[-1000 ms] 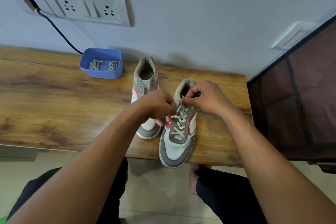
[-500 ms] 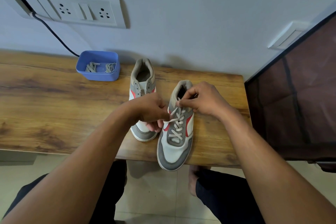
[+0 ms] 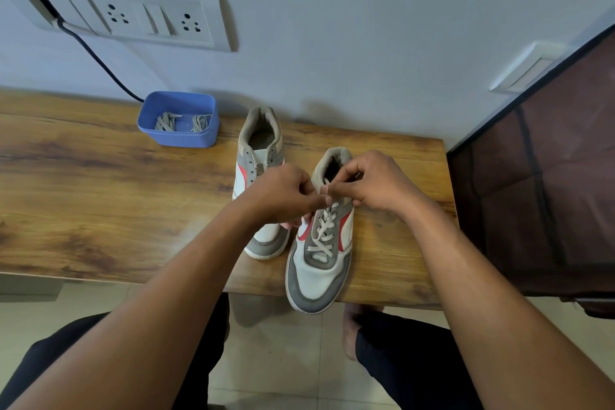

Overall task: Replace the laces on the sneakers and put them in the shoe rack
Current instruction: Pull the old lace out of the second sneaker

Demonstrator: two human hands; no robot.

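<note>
The grey-and-white sneaker with red side flashes [image 3: 321,273] sits toe towards the person, near the right end of the brown wood-grain table [image 3: 100,193], its toe overhanging the front edge. Its white flat lace [image 3: 322,233] is crossed up through most of the eyelets. The left hand [image 3: 283,196] and right hand [image 3: 376,183] meet at the top of the tongue, fingers curled tight and pinching the lace, though the lace ends are hidden under the fingertips. The step appears to be finishing the top eyelets. It should go best if both ends are drawn up evenly, the lace kept flat and untwisted, and the shoe steadied so it does not slide off the edge. The matching sneaker with bare eyelets [image 3: 261,150] stands just to the left, touching or nearly so, waiting its turn. Behind it, near the wall, the blue rounded plastic tub [image 3: 186,140] holds two loose grey lace bundles [image 3: 166,121]. The dark brown fabric-covered shoe rack [image 3: 549,193] stands beside the table's right end.
</note>
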